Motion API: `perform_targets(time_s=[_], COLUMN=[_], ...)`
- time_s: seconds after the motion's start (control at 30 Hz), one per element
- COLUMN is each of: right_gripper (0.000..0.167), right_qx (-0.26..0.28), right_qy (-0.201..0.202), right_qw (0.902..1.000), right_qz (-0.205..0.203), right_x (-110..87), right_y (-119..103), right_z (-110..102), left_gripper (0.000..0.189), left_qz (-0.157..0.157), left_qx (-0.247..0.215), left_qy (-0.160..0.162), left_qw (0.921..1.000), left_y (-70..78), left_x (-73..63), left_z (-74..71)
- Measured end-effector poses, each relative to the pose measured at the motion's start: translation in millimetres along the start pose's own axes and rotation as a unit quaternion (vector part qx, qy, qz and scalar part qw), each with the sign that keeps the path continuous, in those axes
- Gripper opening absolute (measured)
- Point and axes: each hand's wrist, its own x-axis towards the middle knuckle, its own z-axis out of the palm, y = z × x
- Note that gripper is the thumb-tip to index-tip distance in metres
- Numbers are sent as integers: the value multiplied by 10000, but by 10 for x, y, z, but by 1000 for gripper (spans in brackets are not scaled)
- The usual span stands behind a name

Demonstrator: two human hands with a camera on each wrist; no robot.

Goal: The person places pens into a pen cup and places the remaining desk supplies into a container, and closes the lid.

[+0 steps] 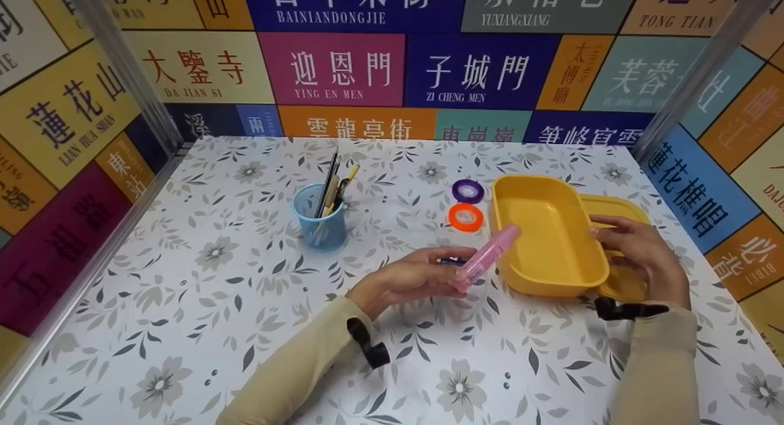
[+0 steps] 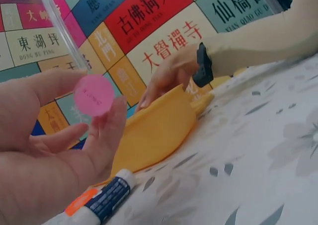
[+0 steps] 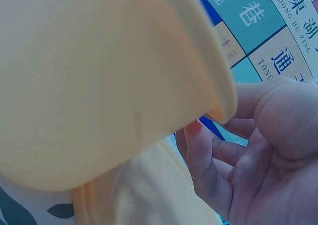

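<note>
My left hand (image 1: 416, 275) pinches a translucent pink tube (image 1: 490, 256) between thumb and fingers. Its upper end overlaps the near left rim of a yellow plastic box (image 1: 551, 278) in the head view; I cannot tell whether they touch. The tube's round pink end (image 2: 94, 95) faces the left wrist camera. My right hand (image 1: 643, 253) grips the box's right rim, thumb and fingers on either side of it in the right wrist view. The box's inside shows nothing in it. Below my left hand lies a navy, white and orange glue stick (image 2: 107, 197), mostly hidden in the head view.
A yellow lid (image 1: 625, 284) lies partly under the box's right side. Left of the box are a purple tape roll (image 1: 468, 191) and an orange tape roll (image 1: 465, 217). A blue cup (image 1: 321, 229) with pens and brushes stands further left. Printed walls (image 1: 343, 70) enclose the table.
</note>
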Motion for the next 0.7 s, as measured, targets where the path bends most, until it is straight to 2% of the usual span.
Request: perform_targets(time_s=[0.13, 0.27, 0.6, 0.7], right_gripper=[83, 81, 79, 80], right_qx=[54, 50, 65, 94], right_qy=[-54, -84, -14, 5], right_qw=[9999, 9998, 9999, 9999], right_qz=[-69, -166, -117, -108], right_x=[4, 6, -3, -6], right_y=[8, 16, 0, 6], right_z=[-20, -27, -7, -11], left_gripper=[58, 61, 72, 75], left_qz=[234, 427, 416, 343], left_qx=[-255, -432, -436, -468], left_qy=[-430, -654, -732, -660], left_qw=[9985, 9960, 9955, 9961], left_y=[-22, -41, -8, -15], left_x=[49, 114, 270, 330], left_z=[151, 305, 468, 514])
